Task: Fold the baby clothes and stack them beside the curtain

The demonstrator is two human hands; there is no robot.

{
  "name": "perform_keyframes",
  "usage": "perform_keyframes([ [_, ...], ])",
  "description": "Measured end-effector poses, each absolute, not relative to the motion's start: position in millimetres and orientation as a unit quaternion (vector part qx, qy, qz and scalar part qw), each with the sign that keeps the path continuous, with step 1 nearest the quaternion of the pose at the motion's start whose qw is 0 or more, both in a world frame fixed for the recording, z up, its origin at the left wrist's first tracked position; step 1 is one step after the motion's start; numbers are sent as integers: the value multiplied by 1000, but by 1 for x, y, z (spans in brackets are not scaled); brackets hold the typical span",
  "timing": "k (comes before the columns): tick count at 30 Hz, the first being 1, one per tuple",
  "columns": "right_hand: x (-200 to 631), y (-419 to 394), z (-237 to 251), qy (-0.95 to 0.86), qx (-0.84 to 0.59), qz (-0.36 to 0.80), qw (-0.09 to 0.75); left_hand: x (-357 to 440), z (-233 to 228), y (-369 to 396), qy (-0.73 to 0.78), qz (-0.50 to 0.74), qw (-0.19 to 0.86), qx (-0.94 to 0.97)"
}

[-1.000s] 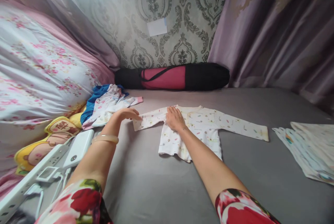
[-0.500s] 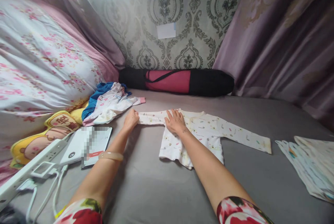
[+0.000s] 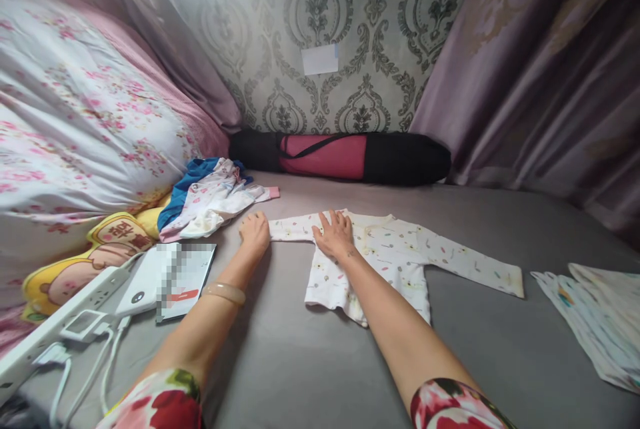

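Note:
A small white long-sleeved baby shirt with a scattered print lies spread on the grey sheet. Its right-hand sleeve stretches out sideways, and the other sleeve is pulled straight to the left. My left hand is curled closed at the cuff of that left sleeve and covers the cuff's end. Flat on the shirt's left shoulder, my right hand rests with its fingers spread. My right forearm hides part of the shirt's front.
Rumpled clothes lie at the back left, near a yellow cushion. A power strip with cables and a white device are at the left. Folded cloths lie at the right. A black and pink bag lies along the wall.
My left hand has turned over slightly at the cuff and shifted a little to the right. My right hand has slid slightly left on the shoulder.

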State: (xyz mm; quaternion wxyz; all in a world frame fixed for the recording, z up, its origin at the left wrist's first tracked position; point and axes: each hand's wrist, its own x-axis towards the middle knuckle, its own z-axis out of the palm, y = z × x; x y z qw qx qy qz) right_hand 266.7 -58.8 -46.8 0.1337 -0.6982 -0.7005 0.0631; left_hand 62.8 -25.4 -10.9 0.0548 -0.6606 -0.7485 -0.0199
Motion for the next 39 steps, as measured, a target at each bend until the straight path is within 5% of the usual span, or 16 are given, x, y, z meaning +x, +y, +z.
perform_keyframes([
  [3, 266, -60, -44, -699, -700, 69, 129, 84, -7, -28, -689, -59, 78, -718],
  [7, 267, -57, -42, -703, -701, 70, 93, 139, -20, -37, -523, -162, -46, -836],
  [12, 271, -52, -44, -721, -689, 68, -11, 182, -45, -41, -504, -232, -155, -817],
  [19, 268, -57, -46, -704, -702, 51, 94, 139, -56, -40, -541, -132, -81, -827],
  [27, 266, -55, -44, -700, -704, 66, 98, 70, -46, -31, -617, -29, -42, -785],
  [35, 266, -57, -42, -702, -700, 83, 101, 48, -53, -28, -628, -168, -61, -757],
  [39, 277, -56, -27, -705, -677, 181, 109, 44, -54, -28, -613, -230, -48, -754],
])
